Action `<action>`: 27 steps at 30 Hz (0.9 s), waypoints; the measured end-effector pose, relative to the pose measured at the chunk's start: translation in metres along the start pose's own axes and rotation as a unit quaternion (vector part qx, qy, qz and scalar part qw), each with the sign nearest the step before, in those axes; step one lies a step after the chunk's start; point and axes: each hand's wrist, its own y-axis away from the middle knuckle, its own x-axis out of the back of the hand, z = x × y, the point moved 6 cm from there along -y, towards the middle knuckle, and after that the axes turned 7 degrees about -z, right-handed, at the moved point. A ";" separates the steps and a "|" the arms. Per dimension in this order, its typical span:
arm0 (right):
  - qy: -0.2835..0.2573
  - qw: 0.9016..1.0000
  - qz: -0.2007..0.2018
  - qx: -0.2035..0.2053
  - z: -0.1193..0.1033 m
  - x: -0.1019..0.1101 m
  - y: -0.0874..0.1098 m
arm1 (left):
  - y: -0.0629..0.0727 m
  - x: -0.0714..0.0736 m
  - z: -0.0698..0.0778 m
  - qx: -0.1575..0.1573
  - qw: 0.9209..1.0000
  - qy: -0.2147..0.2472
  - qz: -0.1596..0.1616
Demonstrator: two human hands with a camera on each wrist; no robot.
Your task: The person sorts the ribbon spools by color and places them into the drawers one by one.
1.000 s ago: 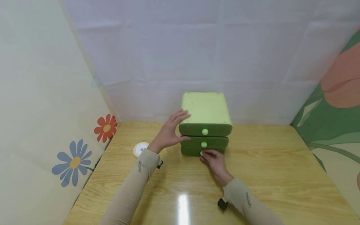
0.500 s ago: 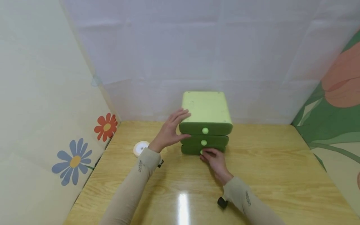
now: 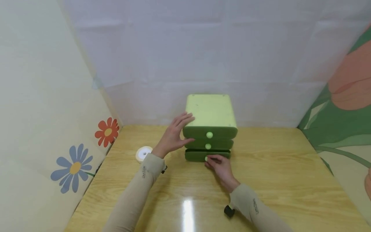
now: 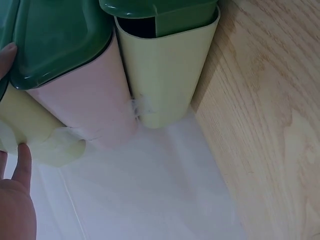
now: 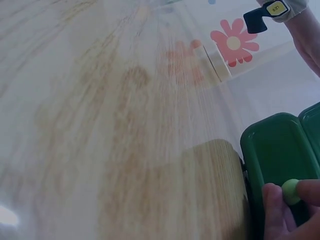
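Observation:
A small three-drawer cabinet (image 3: 211, 109) with a light green top and dark green drawer fronts stands on the table. Its bottom drawer (image 3: 194, 156) sticks out a little, with a dark gap above its front. My right hand (image 3: 223, 169) pinches that drawer's light green round knob (image 5: 290, 192) between thumb and fingers. My left hand (image 3: 172, 135) rests against the cabinet's left side, fingers extended over the top edge, thumb across the front. In the left wrist view, the bottom drawer (image 4: 185, 22) is ajar beneath the pink middle tier (image 4: 95, 95).
A white ring-shaped roll (image 3: 141, 154) lies left of the cabinet, partly hidden by the left wrist. The wooden table (image 3: 278, 167) meets a white sheet (image 3: 162, 64) at the back. Flower-patterned panels (image 3: 26, 106) flank both sides.
The bottom drawer has slid slightly out toward me, opening a gap above its front, with my right hand on its knob. My left hand keeps its place on the cabinet.

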 end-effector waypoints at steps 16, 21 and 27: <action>0.005 1.000 0.005 -0.001 0.001 0.000 0.008 | -0.001 0.001 0.001 -0.002 1.000 -0.026 -0.010; 0.000 1.000 -0.002 -0.002 0.002 -0.001 0.010 | -0.003 0.006 0.010 -0.021 0.998 -0.062 -0.004; 0.001 1.000 -0.011 -0.002 0.002 0.000 0.012 | -0.007 0.006 0.024 -0.064 0.989 -0.127 -0.027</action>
